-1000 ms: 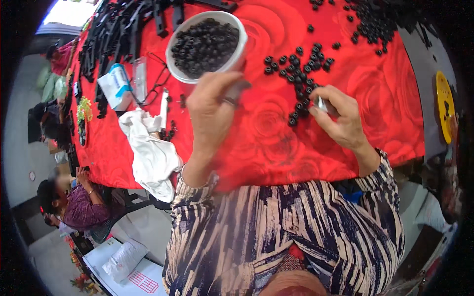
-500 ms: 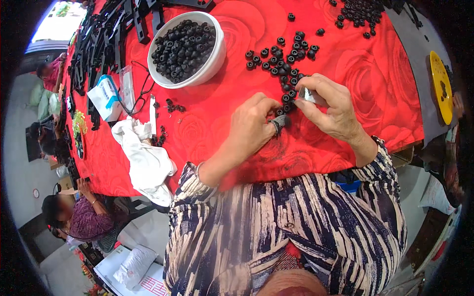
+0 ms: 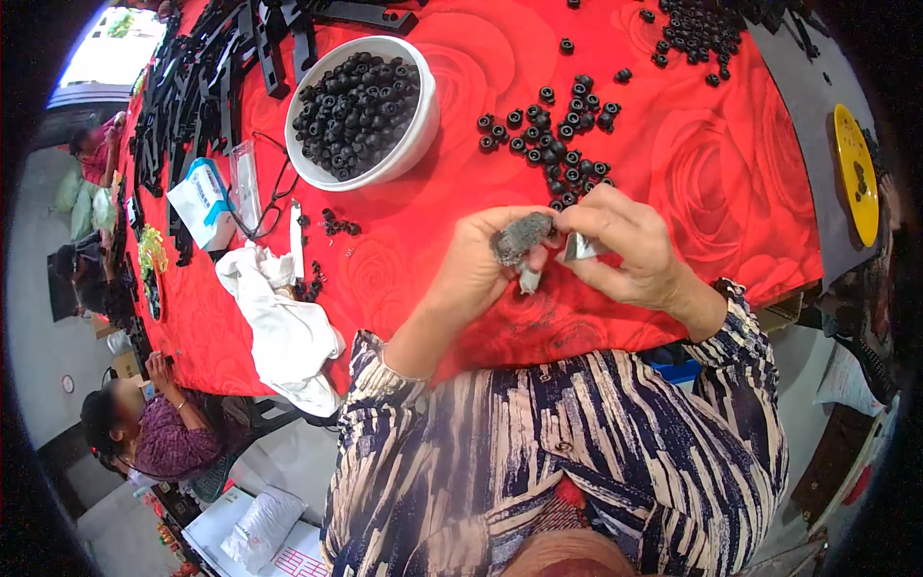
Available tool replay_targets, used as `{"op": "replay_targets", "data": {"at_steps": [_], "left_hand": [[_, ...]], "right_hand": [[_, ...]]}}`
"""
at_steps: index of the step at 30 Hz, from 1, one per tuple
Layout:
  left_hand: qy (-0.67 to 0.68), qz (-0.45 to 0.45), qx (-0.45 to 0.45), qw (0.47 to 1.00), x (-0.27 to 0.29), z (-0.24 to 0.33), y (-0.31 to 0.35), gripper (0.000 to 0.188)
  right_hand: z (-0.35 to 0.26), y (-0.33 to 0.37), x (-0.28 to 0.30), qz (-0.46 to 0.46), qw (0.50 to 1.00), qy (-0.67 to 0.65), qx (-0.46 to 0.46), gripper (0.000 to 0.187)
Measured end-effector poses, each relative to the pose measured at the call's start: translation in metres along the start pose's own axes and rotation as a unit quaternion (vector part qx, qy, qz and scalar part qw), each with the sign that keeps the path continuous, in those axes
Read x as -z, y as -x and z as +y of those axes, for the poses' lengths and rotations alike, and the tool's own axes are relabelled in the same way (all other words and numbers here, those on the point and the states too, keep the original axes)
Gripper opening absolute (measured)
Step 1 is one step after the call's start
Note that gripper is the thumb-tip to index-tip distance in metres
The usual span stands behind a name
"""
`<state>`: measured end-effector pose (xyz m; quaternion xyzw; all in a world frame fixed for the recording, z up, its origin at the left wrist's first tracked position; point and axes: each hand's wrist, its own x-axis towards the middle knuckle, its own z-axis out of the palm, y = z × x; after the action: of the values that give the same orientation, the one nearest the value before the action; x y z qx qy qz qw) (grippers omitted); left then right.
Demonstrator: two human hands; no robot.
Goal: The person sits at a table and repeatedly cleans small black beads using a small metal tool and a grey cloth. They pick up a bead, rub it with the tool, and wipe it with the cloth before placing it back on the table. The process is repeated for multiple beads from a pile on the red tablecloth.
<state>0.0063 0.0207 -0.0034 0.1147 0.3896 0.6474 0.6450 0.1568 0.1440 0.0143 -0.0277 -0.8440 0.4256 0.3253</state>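
My left hand [image 3: 476, 255] is closed in a pinch, a worn grey wrapping [image 3: 522, 237] on one finger and a pale wrapping [image 3: 529, 279] on another. A small black round piece [image 3: 555, 229] shows at its fingertips, partly hidden. Just to the right, my right hand [image 3: 635, 245] grips a small flat metal blade [image 3: 580, 247] between thumb and fingers, its edge close to the piece. Beyond both hands, a loose cluster of black round pieces with holes [image 3: 553, 151] lies on the red cloth [image 3: 692, 173].
A white bowl [image 3: 423, 130] heaped with similar pieces stands far left of the cluster. Around it are long black parts [image 3: 229, 96], eyeglasses [image 3: 274, 204], a blue-and-white packet [image 3: 202, 204] and a white cloth [image 3: 279, 317]. At right is a yellow plate [image 3: 846, 144]. Another person [image 3: 178, 433] sits at left.
My left hand has drawn back from the cluster and turned, bringing its wrapped finger up with a small black piece. My right hand has moved slightly nearer me, bringing the blade beside it.
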Motion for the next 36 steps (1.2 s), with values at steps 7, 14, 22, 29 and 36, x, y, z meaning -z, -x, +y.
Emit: {"op": "replay_targets", "data": {"at_steps": [7, 14, 22, 29, 36], "left_hand": [[0.026, -0.025, 0.053, 0.998, 0.005, 0.000, 0.002, 0.023], [0.099, -0.033, 0.101, 0.989, 0.001, -0.010, 0.006, 0.024], [0.054, -0.169, 0.130, 0.975, 0.022, -0.013, 0.009, 0.019], [0.132, -0.118, 0.106, 0.978, 0.020, -0.022, 0.008, 0.020], [0.046, -0.111, 0.132, 0.984, 0.020, -0.016, 0.009, 0.023]], "right_hand": [[0.001, 0.002, -0.003, -0.020, 1.000, -0.010, -0.003, 0.035], [-0.003, -0.002, -0.006, -0.007, 0.999, 0.036, -0.020, 0.035], [0.000, -0.001, 0.002, -0.091, 0.993, -0.080, 0.001, 0.030], [-0.006, -0.008, -0.004, -0.067, 0.996, -0.059, -0.020, 0.030], [-0.005, -0.003, 0.000, -0.082, 0.996, -0.024, 0.001, 0.028]]}}
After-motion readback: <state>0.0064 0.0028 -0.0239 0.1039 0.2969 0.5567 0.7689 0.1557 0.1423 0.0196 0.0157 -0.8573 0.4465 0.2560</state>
